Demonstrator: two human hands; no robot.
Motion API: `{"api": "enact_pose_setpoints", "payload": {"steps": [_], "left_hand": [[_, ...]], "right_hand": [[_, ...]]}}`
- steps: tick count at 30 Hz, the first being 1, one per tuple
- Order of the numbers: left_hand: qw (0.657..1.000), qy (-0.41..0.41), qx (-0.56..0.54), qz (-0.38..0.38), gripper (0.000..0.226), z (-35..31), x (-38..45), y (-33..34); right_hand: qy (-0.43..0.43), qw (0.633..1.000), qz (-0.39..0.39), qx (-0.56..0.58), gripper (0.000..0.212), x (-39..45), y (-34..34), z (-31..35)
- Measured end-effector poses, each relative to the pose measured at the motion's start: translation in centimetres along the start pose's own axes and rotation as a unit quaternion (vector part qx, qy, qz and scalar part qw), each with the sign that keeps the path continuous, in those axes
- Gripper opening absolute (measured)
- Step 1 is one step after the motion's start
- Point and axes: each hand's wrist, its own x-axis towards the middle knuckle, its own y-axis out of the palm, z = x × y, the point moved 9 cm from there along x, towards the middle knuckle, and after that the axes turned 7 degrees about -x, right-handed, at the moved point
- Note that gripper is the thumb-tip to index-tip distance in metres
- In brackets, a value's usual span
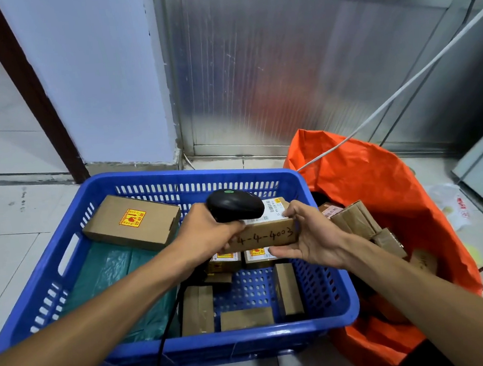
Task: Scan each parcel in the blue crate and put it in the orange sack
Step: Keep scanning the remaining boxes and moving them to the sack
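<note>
1. The parcel [267, 234], marked 4-4-4003, is held mid-frame above the blue crate [172, 351].
2. The right hand [311, 235] pinches its end, thumb below and fingers over the white label [274, 210]; fingers covering the barcode could spoil the scan.
3. The left hand [207, 234] grips the black scanner [235, 205] at the label.
4. The orange sack [378, 177] gapes at right; a loose pinch might drop the parcel back among unscanned boxes.

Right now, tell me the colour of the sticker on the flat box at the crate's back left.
Orange-yellow with red print, on the flat cardboard box; head view.
</note>
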Motion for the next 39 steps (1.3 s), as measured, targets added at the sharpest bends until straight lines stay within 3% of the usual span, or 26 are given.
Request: {"api": "enact_pose_setpoints", "payload": {"steps": [7,12,16,23,27,39], "left_hand": [[1.0,0.003,-0.009,-0.004,0.011,0.0,0.0,-0.1],[1.0,0.003,-0.005,-0.007,0.013,-0.1,-0.1,-0.2],[1.0,0.005,-0.003,-0.018,0.01,-0.2,-0.1,-0.6],[0.999,0.003,-0.003,-0.033,0.01,0.0,0.2,-0.9],[0.998,-0.011,0.002,-0.058,0.009,0.3,0.4,-1.5],[0.996,-0.01,0.031,-0.085,0.006,0.3,0.5,-2.0]], "right_hand": [[-0.01,0.997,0.026,-0.068,0.045,-0.3,0.9,0.2],[-0.096,0.985,-0.031,-0.142,0.059,-0.2,0.9,1.2],[-0.203,0.951,-0.116,-0.2,0.069,-0.2,-0.4,2.9],[-0.294,0.921,-0.124,-0.225,0.067,-1.9,0.7,4.8],[-0.346,0.884,-0.175,-0.261,0.075,-2.4,0.4,5.6],[-0.385,0.851,-0.202,-0.293,0.079,-3.0,0.3,6.3]]}}
